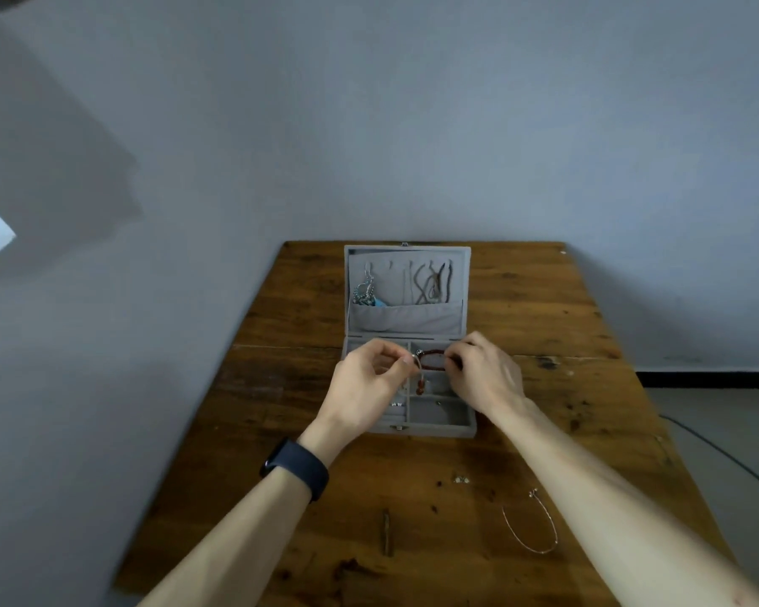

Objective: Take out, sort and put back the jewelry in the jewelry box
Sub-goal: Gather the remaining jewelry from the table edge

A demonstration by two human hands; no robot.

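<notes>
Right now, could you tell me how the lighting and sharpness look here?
Head view: dim light, broad wall shadow at left; wide-angle bending at the edges; the grey felt jewelry box looks soft, the reddish-brown beaded bracelet lacks detail.

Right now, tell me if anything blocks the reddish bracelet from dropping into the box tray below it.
Nothing visible does. The left hand and right hand pinch the reddish bracelet over the open jewelry box; its lid stands back, and the compartments beneath look uncovered, though hands hide part.

Box [430, 430] x1, red brclt [432, 352] x1, bangle [542, 552] x1
</notes>
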